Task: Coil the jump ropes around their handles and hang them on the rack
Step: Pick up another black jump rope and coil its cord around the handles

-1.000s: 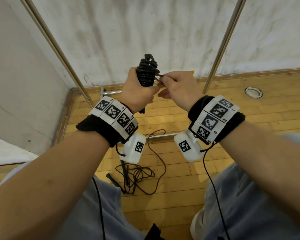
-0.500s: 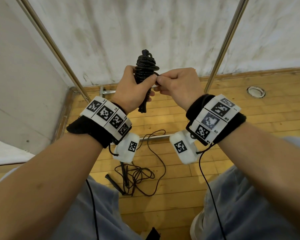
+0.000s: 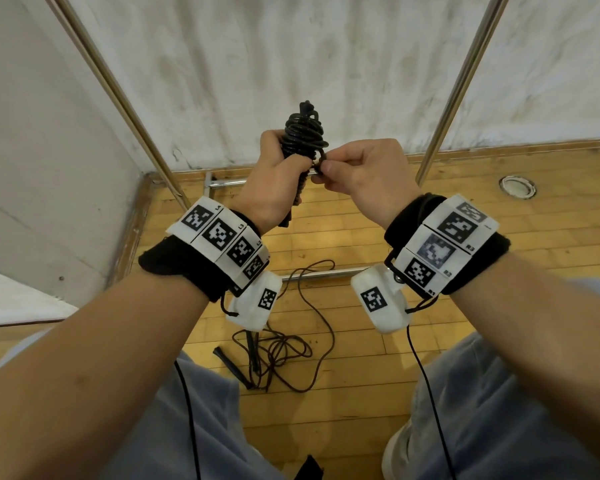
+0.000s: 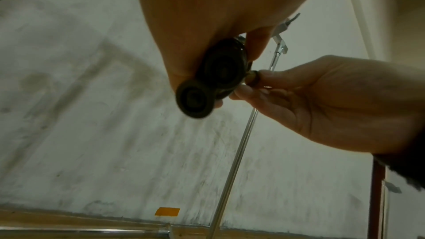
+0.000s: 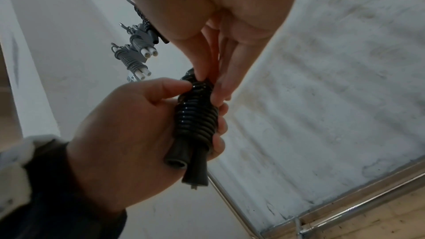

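left hand (image 3: 274, 188) is gripping the coiled black jump rope (image 3: 300, 136) by its handles, upright at chest height | right hand (image 3: 361, 174) fingers are pinching the rope's loose end beside the coil | second jump rope (image 3: 278, 351) is lying tangled on the wood floor (image 3: 395, 375)

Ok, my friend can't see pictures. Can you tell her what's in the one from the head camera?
Two hands are raised before a white wall: the left hand grips a black jump rope coiled around its handles, and the right hand pinches the rope's end beside the coil. Below, on the wooden floor, another jump rope lies loose and tangled.
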The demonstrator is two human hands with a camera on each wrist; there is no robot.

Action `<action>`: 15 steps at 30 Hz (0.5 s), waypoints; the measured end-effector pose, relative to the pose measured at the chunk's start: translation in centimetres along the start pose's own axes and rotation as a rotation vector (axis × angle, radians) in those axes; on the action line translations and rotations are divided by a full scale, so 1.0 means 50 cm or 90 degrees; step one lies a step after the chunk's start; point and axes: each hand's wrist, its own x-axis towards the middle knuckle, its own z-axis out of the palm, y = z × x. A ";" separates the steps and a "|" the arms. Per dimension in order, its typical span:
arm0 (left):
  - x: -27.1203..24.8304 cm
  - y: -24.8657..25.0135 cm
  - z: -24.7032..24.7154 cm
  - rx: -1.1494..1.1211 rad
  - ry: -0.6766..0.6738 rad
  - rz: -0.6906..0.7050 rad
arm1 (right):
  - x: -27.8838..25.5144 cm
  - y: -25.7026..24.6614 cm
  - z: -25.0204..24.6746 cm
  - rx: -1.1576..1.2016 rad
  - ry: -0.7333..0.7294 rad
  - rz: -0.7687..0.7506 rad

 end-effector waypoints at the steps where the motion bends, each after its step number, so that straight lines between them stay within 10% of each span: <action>1: -0.001 0.001 0.000 0.026 -0.003 0.005 | 0.000 0.000 -0.001 0.008 0.002 0.002; 15: -0.017 -0.014 -0.002 0.199 0.013 0.140 | 0.011 0.008 0.009 0.074 0.042 0.048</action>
